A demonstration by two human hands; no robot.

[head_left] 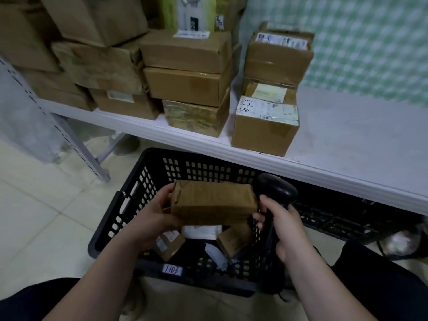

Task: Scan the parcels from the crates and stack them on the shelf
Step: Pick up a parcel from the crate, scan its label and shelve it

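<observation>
My left hand (151,214) grips a small brown cardboard parcel (213,201) by its left end, holding it above the black plastic crate (129,195). My right hand (281,228) grips the handle of a black barcode scanner (276,189), whose head sits just right of the parcel. Inside the crate lie several more parcels, among them a small brown box (170,244), a white packet (202,231) and another brown box (236,239). The white shelf (347,144) runs behind the crate.
Stacked cardboard boxes (187,89) fill the shelf's left and middle; a labelled box (264,126) stands at the stack's right end. A second black crate (335,216) sits under the shelf at right. A metal shelf leg (78,147) stands at left on the tiled floor.
</observation>
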